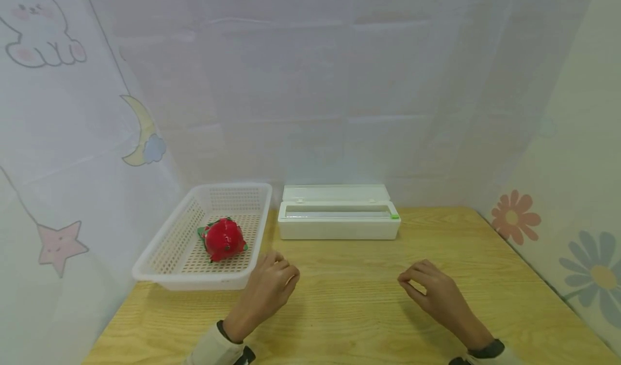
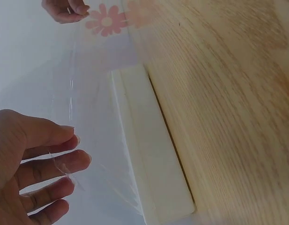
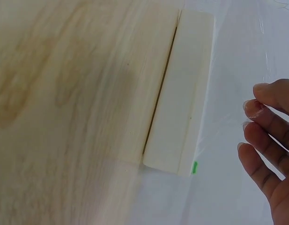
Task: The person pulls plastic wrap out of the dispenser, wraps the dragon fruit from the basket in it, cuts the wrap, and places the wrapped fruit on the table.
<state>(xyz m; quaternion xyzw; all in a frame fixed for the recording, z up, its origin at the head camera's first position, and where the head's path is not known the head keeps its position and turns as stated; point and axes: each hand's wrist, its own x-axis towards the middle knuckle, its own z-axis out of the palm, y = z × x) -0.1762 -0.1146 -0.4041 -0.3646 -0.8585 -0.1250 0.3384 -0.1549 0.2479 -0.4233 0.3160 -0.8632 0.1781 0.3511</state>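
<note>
A sheet of clear cling film (image 2: 71, 101) runs between the two hands, showing mostly as thin shiny streaks. My left hand (image 1: 266, 287) pinches one edge between thumb and forefinger, its other fingers loosely bent, with crumpled film lying over them in the left wrist view. Across from it, my right hand (image 1: 436, 295) pinches the other side between thumb and fingertip. Behind both hands stands a white cling film dispenser box (image 1: 339, 229), its lid (image 1: 336, 193) raised and a green slider (image 1: 395, 217) at its right end. How the film meets the box is hard to see.
A white plastic basket (image 1: 206, 283) stands on the left of the wooden table (image 1: 339, 322), close beside my left hand. Inside lies a glossy red dragon fruit (image 1: 224, 240) with green tips. Pale printed cloth (image 1: 320, 84) hangs behind and along both sides.
</note>
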